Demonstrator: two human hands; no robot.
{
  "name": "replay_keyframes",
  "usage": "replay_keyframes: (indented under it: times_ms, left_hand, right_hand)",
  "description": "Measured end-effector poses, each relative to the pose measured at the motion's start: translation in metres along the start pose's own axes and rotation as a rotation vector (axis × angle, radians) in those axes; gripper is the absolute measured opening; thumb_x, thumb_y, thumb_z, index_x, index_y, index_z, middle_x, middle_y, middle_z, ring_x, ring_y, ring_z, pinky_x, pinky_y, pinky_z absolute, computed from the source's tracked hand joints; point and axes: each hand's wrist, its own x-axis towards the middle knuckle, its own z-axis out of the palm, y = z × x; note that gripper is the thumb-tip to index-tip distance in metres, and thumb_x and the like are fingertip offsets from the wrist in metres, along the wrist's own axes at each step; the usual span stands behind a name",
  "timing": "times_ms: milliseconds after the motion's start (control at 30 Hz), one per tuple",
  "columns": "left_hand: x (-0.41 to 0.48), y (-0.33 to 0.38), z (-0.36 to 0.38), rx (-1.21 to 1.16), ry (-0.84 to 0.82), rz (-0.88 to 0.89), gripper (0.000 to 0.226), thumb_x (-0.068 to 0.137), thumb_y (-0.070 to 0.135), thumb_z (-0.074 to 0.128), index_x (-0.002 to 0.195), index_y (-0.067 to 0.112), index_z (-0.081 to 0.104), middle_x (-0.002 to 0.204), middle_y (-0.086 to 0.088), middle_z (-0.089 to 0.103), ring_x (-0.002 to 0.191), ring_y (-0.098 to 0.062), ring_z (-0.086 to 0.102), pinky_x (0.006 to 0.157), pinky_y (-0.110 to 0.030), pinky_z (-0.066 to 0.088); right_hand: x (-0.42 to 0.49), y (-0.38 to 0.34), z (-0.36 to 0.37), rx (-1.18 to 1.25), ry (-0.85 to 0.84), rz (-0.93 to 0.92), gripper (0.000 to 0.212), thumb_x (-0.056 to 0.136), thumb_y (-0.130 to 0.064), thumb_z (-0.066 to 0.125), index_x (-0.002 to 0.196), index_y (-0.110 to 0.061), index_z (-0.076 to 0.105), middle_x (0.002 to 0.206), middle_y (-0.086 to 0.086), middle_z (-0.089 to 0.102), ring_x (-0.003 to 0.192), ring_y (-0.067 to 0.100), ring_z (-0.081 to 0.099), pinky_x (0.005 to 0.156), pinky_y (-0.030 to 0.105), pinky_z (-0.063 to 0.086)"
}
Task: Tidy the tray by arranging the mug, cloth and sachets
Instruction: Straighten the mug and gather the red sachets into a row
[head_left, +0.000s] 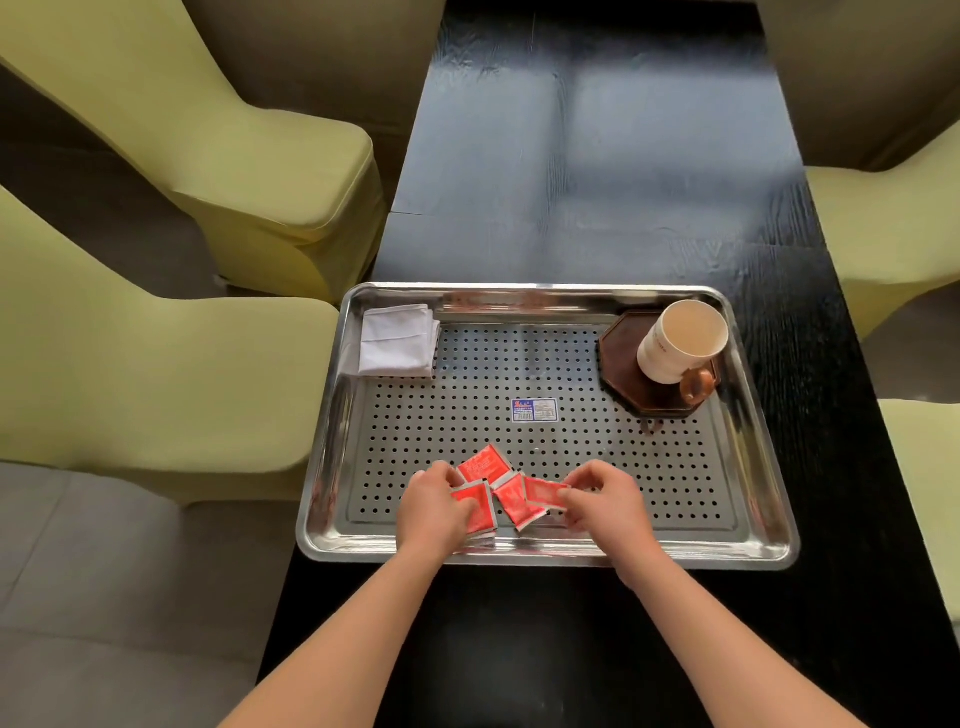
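Note:
A perforated steel tray (748, 467) lies on the dark table. Several red sachets (485, 465) are bunched near its front edge. My left hand (434, 506) grips the leftmost sachet (480, 512). My right hand (602, 501) pinches the rightmost sachet (543, 491). A folded white cloth (397, 340) sits in the far left corner of the tray. In the far right corner a cream mug (680, 340) with a brown handle stands upright on a dark octagonal coaster (623, 374).
The black wooden table (597, 171) stretches away beyond the tray. Yellow-green covered chairs (156, 332) line both sides, with grey floor on the left. A small printed label (534, 409) is stuck at the tray's middle.

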Motion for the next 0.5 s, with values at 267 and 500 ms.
replay_keyframes:
  times_ms: [267,500]
  left_hand:
    - [-0.025,-0.016,-0.014,-0.168,0.098,0.212,0.023,0.076,0.01,0.08,0.068,0.023,0.063,0.088,0.008,0.059,0.078,-0.011,0.063,0.068,-0.022,0.05]
    - [-0.045,-0.035,-0.008,0.152,-0.034,0.553,0.009,0.081,0.019,0.069,0.086,0.025,0.074,0.107,0.013,0.062,0.098,-0.01,0.059,0.079,-0.03,0.052]
  right_hand:
    - [-0.012,0.01,0.007,-0.436,-0.165,-0.153,0.029,0.077,-0.001,0.061,0.07,-0.03,0.061,0.098,-0.008,0.069,0.09,0.016,0.063,0.077,0.032,0.052]
    - [-0.006,0.007,0.013,-0.541,-0.068,-0.093,0.021,0.078,-0.014,0.06,0.077,-0.034,0.067,0.077,-0.01,0.058,0.099,0.018,0.053,0.071,0.03,0.04]
